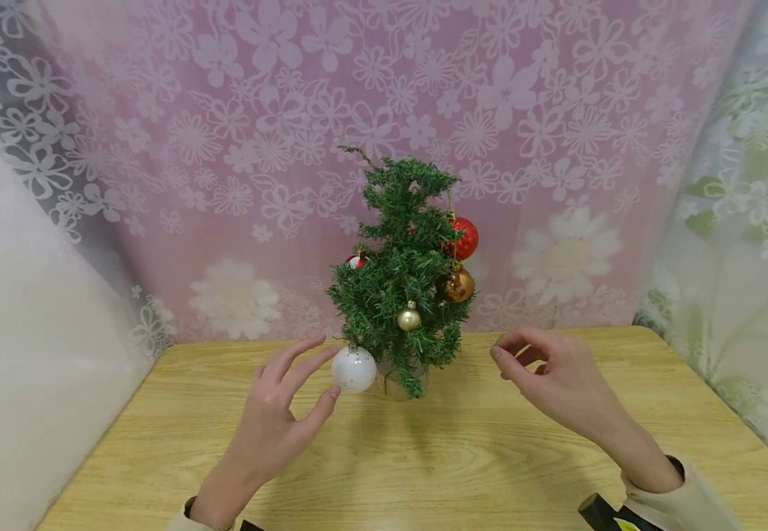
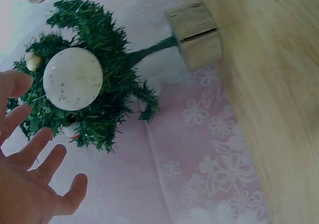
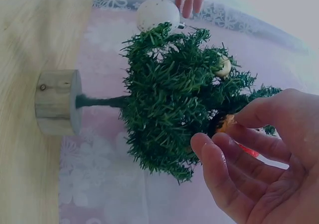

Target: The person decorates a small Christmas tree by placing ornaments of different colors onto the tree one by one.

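A small green artificial Christmas tree (image 1: 386,284) stands on the table, and its round wooden base (image 3: 54,109) shows in both wrist views. From its lower left side hangs a white bauble (image 1: 353,370). My left hand (image 1: 271,417) is right beside this bauble, fingers spread, with thumb and fingertips at its edge in the head view. In the left wrist view the fingers are not closed round it. To the right of the tree, my right hand (image 1: 559,380) hovers with loosely bent fingers and holds nothing. A small gold bauble (image 1: 408,318) hangs at the front.
On the tree's right side hang a red bauble (image 1: 465,237) and a shiny amber bauble (image 1: 459,285). A red-and-white bauble (image 1: 358,261) sits at the left. The wood-grain table (image 1: 476,479) meets a pink floral curtain (image 1: 277,147) behind the tree.
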The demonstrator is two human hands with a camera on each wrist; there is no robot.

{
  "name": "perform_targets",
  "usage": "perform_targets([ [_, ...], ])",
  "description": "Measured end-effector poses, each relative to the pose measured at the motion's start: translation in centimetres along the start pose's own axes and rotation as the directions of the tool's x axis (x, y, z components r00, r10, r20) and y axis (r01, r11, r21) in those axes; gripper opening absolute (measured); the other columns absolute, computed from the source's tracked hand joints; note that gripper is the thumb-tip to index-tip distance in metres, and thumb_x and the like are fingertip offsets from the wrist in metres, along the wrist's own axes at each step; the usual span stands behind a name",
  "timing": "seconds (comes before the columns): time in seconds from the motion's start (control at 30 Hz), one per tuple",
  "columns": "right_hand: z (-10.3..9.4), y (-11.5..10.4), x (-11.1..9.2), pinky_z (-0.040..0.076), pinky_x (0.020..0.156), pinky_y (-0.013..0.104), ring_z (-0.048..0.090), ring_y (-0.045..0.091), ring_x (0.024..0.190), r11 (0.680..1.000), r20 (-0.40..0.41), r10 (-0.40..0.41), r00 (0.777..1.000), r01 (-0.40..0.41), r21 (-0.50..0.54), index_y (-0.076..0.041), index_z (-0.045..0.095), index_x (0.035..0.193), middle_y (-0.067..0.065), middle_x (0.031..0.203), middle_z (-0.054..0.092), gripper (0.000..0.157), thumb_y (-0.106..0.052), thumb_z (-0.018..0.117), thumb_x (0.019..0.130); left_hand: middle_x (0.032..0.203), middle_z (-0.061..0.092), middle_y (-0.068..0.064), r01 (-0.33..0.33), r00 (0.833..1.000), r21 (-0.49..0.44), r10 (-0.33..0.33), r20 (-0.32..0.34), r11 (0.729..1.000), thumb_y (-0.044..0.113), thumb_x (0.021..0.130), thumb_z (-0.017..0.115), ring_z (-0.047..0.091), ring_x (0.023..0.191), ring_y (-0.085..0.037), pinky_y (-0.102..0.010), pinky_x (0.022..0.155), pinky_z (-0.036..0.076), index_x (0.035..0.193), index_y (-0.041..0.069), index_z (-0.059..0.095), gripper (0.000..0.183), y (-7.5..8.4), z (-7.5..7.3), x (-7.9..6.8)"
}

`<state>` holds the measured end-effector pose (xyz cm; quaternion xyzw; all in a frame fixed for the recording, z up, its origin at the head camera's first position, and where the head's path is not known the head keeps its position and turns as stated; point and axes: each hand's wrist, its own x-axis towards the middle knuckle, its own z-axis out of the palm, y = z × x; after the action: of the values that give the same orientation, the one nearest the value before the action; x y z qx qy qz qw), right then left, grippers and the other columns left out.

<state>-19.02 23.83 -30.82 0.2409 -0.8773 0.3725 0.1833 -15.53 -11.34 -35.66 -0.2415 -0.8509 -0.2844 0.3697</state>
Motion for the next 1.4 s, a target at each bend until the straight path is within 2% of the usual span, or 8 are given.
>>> perform_targets([
  [0.3, 0.0, 0.5, -0.3, 0.055, 0.060, 0.024, 0.067, 0.001, 0.076, 0.999, -0.007, 0.007, 1.000, -0.008, -0.041, -0.022, 0.074, 0.096, -0.011, 0.080, 0.070, 0.007, -0.017, 0.069, 0.098, 0.169, 0.031, -0.007, -0.057, 0.994, 0.099, 0.047, 0.102, 0.993, 0.029, 0.094, 0.073, 0.049, 0.143, -0.029, -0.058, 0.100, 0.046, 0.162, 0.017, 0.033, 0.080, 0.4, 1.8, 0.5],
  [0.4, 0.2, 0.5, -0.3, 0.055, 0.061, 0.024, 0.067, 0.001, 0.076, 0.999, -0.010, 0.004, 1.000, -0.004, -0.040, -0.022, 0.074, 0.096, -0.010, 0.081, 0.070, 0.007, -0.016, 0.070, 0.098, 0.168, 0.033, -0.007, -0.055, 0.994, 0.101, 0.045, 0.096, 0.993, 0.028, 0.095, 0.072, 0.050, 0.143, -0.029, -0.059, 0.101, 0.047, 0.163, 0.016, 0.029, 0.081, 0.5, 2.2, 0.7],
  [0.6, 0.2, 0.7, -0.5, 0.055, 0.059, 0.024, 0.067, 0.000, 0.074, 0.999, -0.014, -0.009, 1.000, 0.009, -0.040, -0.021, 0.073, 0.095, -0.010, 0.080, 0.069, 0.008, -0.015, 0.069, 0.098, 0.164, 0.040, -0.006, -0.060, 0.997, 0.084, 0.056, 0.049, 0.995, 0.025, 0.093, 0.074, 0.051, 0.143, -0.029, -0.059, 0.096, 0.051, 0.161, 0.014, 0.034, 0.080, 0.4, 2.7, 1.1],
  [0.83, 0.1, 1.0, -0.6, 0.054, 0.060, 0.024, 0.067, 0.001, 0.074, 0.999, -0.014, 0.010, 1.000, -0.011, -0.051, -0.022, 0.074, 0.095, -0.010, 0.080, 0.071, 0.008, -0.017, 0.069, 0.098, 0.164, 0.040, -0.004, -0.010, 0.997, 0.062, 0.005, 0.078, 0.998, 0.027, 0.094, 0.074, 0.052, 0.142, -0.026, -0.055, 0.093, 0.051, 0.163, 0.018, 0.029, 0.083, 0.7, 2.9, 2.1],
  [0.97, 0.0, 1.2, -0.8, 0.055, 0.060, 0.024, 0.066, 0.000, 0.073, 0.999, -0.014, 0.013, 1.000, -0.014, -0.052, -0.022, 0.074, 0.095, -0.009, 0.081, 0.071, 0.009, -0.016, 0.068, 0.098, 0.164, 0.038, -0.006, 0.012, 0.996, 0.049, -0.017, 0.090, 0.999, 0.027, 0.094, 0.074, 0.053, 0.141, -0.028, -0.059, 0.096, 0.049, 0.163, 0.019, 0.029, 0.083, 0.6, 2.8, 2.0],
  [1.17, -0.5, 2.0, -1.6, 0.054, 0.059, 0.024, 0.067, 0.000, 0.075, 0.997, -0.005, 0.039, 0.999, -0.039, -0.073, -0.023, 0.073, 0.096, -0.009, 0.085, 0.073, 0.007, -0.019, 0.069, 0.099, 0.168, 0.032, -0.004, 0.017, 0.994, 0.026, -0.020, 0.104, 1.000, 0.026, 0.092, 0.075, 0.050, 0.143, -0.029, -0.062, 0.104, 0.044, 0.162, 0.021, 0.032, 0.083, 0.3, 1.8, 0.7],
  [1.3, -0.6, 3.1, -2.3, 0.053, 0.056, 0.024, 0.067, -0.001, 0.078, 0.996, 0.006, 0.025, 1.000, -0.024, -0.082, -0.023, 0.074, 0.100, -0.009, 0.090, 0.075, 0.007, -0.019, 0.070, 0.098, 0.167, 0.034, -0.002, 0.030, 0.995, 0.051, -0.035, 0.093, 0.998, 0.023, 0.089, 0.078, 0.050, 0.142, -0.031, -0.063, 0.101, 0.044, 0.161, 0.023, 0.036, 0.084, -0.4, 1.0, -1.1],
  [1.4, -0.3, 4.1, -3.0, 0.055, 0.059, 0.024, 0.070, 0.007, 0.085, 0.991, 0.003, -0.017, 1.000, 0.017, -0.131, -0.020, 0.074, 0.110, -0.005, 0.100, 0.076, 0.015, -0.018, 0.073, 0.095, 0.165, 0.038, -0.002, 0.044, 0.993, 0.108, -0.055, 0.101, 0.993, 0.024, 0.086, 0.081, 0.053, 0.138, -0.032, -0.063, 0.098, 0.045, 0.160, 0.025, 0.038, 0.085, -1.0, 0.6, -2.7],
])
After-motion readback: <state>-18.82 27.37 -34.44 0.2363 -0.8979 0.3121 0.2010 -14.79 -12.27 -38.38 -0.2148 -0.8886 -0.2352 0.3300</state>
